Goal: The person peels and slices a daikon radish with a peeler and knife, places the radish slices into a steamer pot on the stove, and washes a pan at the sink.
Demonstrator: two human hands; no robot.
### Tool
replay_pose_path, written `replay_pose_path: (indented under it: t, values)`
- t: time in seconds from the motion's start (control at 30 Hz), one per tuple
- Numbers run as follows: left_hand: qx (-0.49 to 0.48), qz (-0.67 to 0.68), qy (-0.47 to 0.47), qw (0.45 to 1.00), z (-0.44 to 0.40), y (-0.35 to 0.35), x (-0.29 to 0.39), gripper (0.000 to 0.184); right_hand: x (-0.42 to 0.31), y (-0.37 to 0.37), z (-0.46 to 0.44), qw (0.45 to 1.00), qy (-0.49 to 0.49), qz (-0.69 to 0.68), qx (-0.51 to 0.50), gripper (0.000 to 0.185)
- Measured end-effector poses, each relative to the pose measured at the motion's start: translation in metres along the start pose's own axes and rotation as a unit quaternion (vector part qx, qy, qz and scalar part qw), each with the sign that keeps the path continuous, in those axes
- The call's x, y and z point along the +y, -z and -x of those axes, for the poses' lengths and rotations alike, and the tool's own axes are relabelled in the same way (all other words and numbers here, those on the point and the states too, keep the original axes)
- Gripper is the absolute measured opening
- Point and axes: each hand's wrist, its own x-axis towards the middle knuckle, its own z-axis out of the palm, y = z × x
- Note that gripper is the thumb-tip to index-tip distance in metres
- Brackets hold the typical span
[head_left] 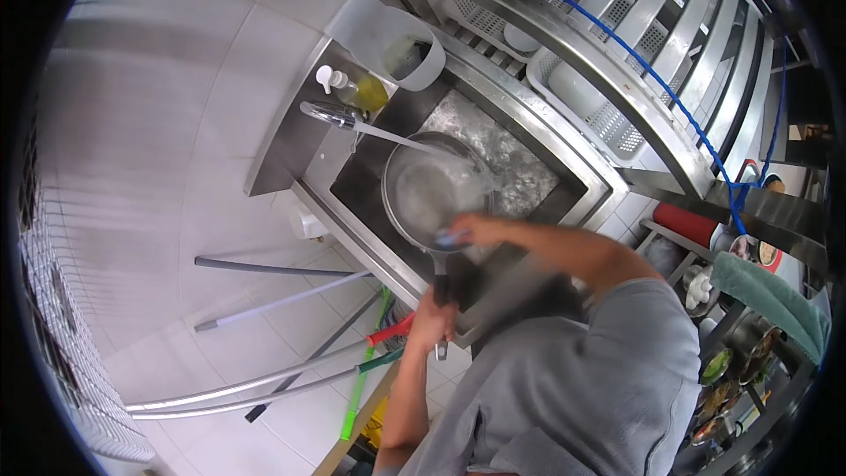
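Observation:
A round frying pan (429,189) sits in the metal sink (564,198), wet and cloudy inside. Water from the tap (328,113) pours in a stream over its far side. My left hand (432,317) is wrapped around the pan's dark handle (441,286), near the sink's front edge. Over the pan's near rim, my right hand (478,231) is closed on a small light-blue pad (451,238). Motion blurs that hand, and the pad's exact kind cannot be made out.
A pump bottle of yellow liquid (368,92) and a translucent plastic container (423,70) stand behind the sink. Slatted metal shelving (656,62) with white baskets (608,128) rises to the right. Several mop and broom handles (291,375) lean at the left. A green towel (767,295) hangs right.

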Motion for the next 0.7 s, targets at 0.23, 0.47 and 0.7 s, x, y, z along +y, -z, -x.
replay_pose_path:
  t: [0.23,0.47,0.7]
  values:
    - [-0.014,0.094,0.024,0.995,0.019,-0.015,-0.005,0.023,-0.024,0.119,-0.071,0.791,0.039,0.596,0.131,0.037]
    - [0.037,-0.028,-0.098,0.994,-0.021,-0.002,-0.003,0.021,-0.174,0.193,-0.056,0.803,0.079,0.384,0.449,0.043]
    - [-0.048,0.224,-0.063,0.971,-0.098,-0.007,-0.008,0.027,-0.216,0.249,-0.13,0.793,0.133,0.39,0.448,0.033]
